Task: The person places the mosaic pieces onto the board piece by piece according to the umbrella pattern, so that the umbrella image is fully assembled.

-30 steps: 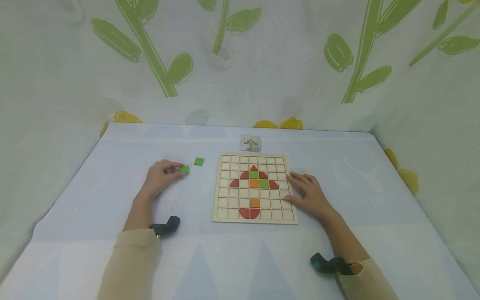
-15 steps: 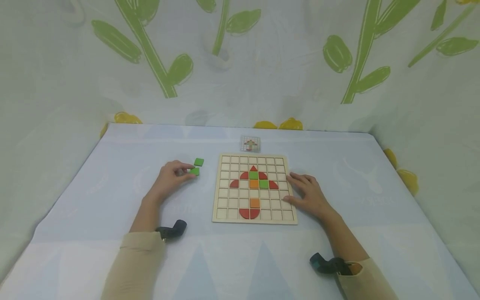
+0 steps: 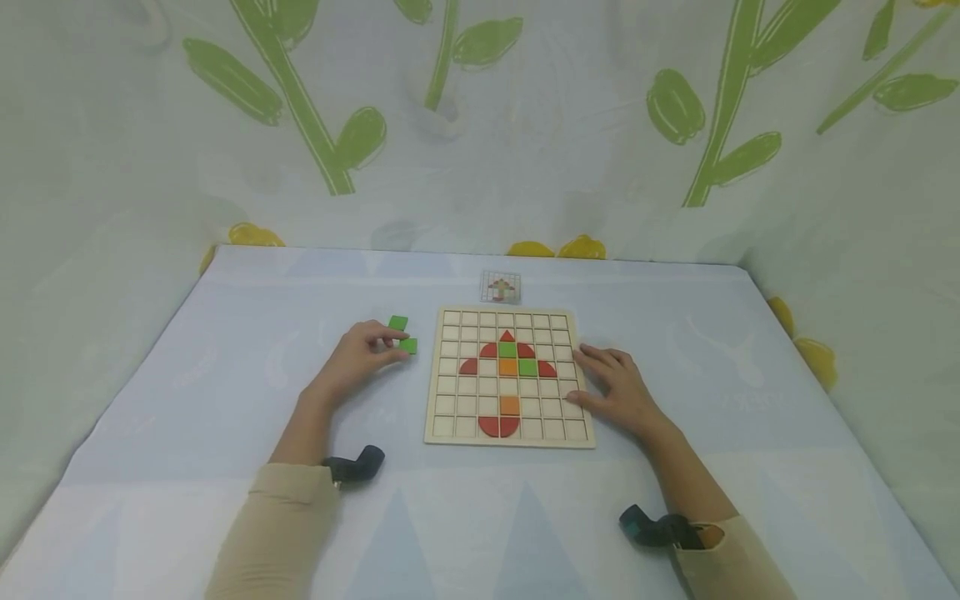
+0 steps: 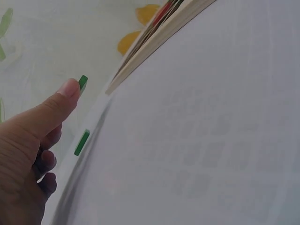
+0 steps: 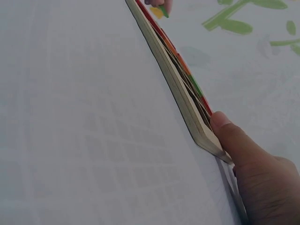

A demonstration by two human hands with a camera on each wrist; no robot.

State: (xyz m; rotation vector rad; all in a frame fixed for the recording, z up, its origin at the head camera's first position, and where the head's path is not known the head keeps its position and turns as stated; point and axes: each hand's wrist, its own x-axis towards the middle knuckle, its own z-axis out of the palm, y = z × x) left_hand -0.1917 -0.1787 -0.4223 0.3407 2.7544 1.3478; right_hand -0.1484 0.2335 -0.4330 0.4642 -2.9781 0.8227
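My left hand (image 3: pixel 356 358) pinches a green square tile (image 3: pixel 408 346) between thumb and fingers, just left of the board; the tile (image 4: pixel 83 81) is off the table in the left wrist view. Behind it, a second green tile (image 3: pixel 398 322) lies on the table. The wooden grid board (image 3: pixel 453 417) bears red curved pieces (image 3: pixel 499 427), a red triangle (image 3: pixel 507 337), two orange squares (image 3: pixel 510 406) and two green squares (image 3: pixel 528 367). My right hand (image 3: pixel 618 389) rests at the board's right edge, thumb on the rim (image 5: pixel 219 136), fingers loosely spread.
A small picture card (image 3: pixel 501 287) with a similar coloured pattern lies behind the board. The table (image 3: pixel 465 517) has a pale patterned cover. A cloth wall (image 3: pixel 562 150) with printed green stems stands at its back edge. Dark wrist cameras sit on both wrists.
My left hand has moved right with its green tile, past the front of the loose tile towards the board. The right hand and the board stay in place.
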